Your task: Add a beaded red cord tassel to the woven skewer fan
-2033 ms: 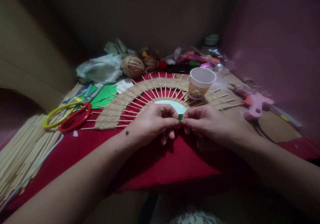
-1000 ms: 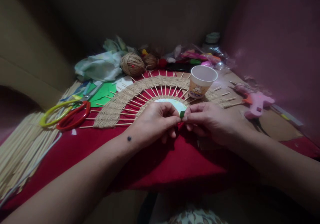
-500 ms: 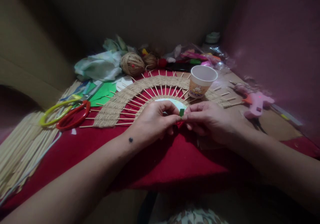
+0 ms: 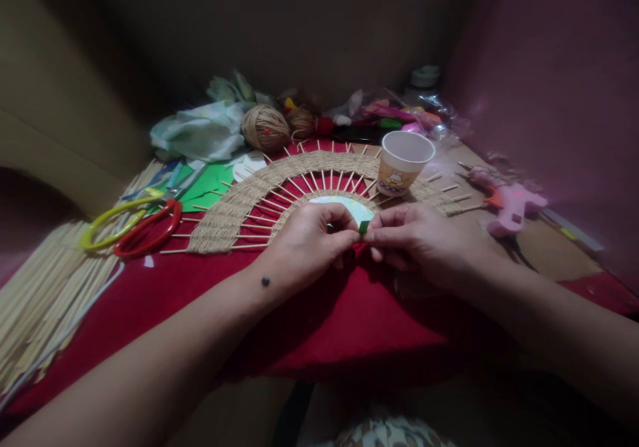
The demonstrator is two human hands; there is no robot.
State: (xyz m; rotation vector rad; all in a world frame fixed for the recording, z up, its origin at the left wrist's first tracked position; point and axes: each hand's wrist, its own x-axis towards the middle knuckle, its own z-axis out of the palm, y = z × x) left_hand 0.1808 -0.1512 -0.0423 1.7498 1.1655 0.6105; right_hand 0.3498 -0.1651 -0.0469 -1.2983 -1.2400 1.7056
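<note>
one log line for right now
left hand: pinching | right hand: pinching | between fingertips: small dark-green strip | white bunny-print cup: upright

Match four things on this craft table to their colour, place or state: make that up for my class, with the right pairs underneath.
1. paper cup
2. glue gun
3. small green piece
4. scissors

A. at the fingertips of the left hand and right hand
B. red and yellow handles
C. upright, rabbit picture
D. pink body

Pairs: 1-C, 2-D, 3-A, 4-B
</note>
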